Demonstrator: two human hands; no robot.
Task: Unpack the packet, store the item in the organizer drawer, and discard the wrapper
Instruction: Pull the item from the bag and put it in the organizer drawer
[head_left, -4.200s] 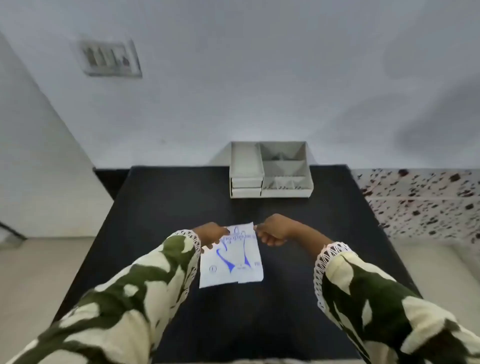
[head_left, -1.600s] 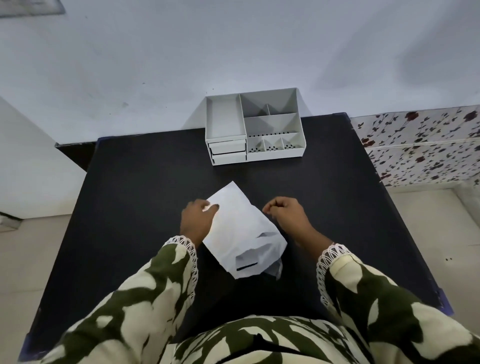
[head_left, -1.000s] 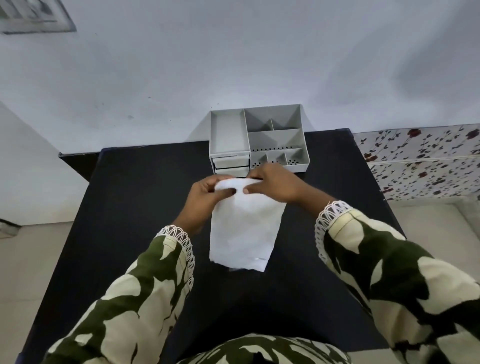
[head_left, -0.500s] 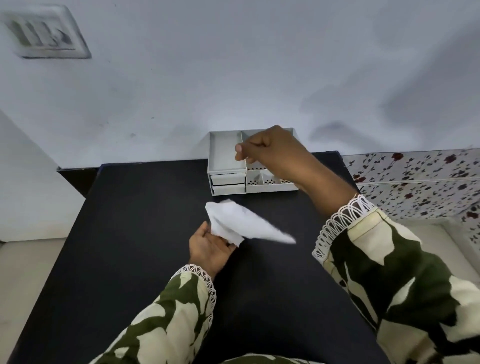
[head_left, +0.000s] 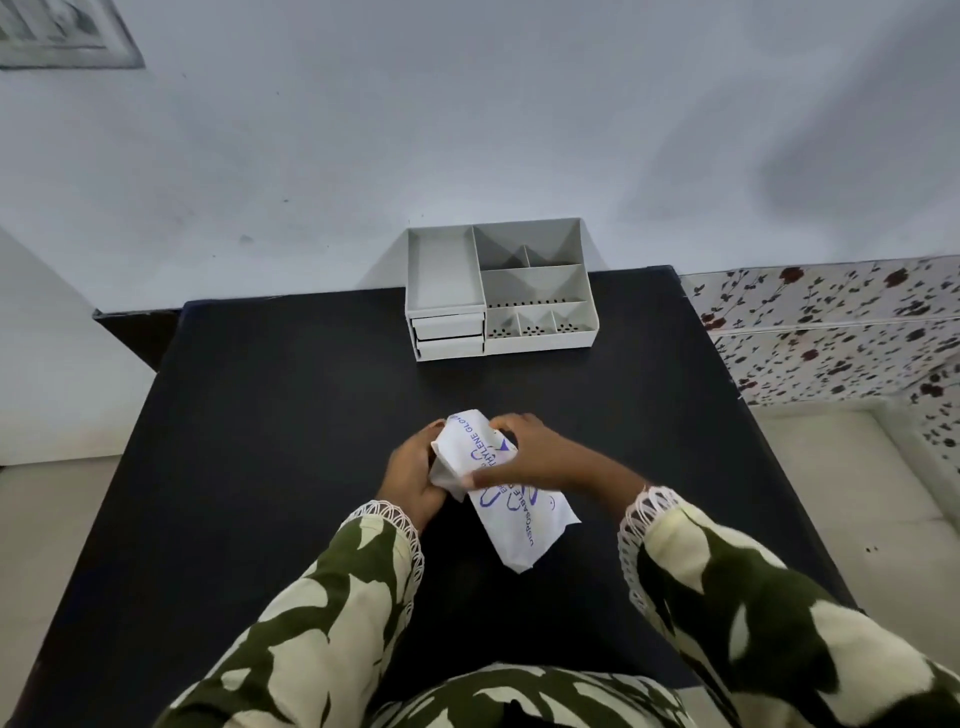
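Fingers of your left hand (head_left: 410, 480) and right hand (head_left: 524, 457) both close on the far end of the white paper packet with blue print (head_left: 511, 506), its long axis running back toward you above the black table (head_left: 270, 415), well short of the grey plastic organizer (head_left: 498, 291).

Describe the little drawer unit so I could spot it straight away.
On the black tabletop, look to the far edge against the pale wall. There stands a grey plastic organizer, with two shut drawers stacked at its left front, unlike the open compartments beside them.
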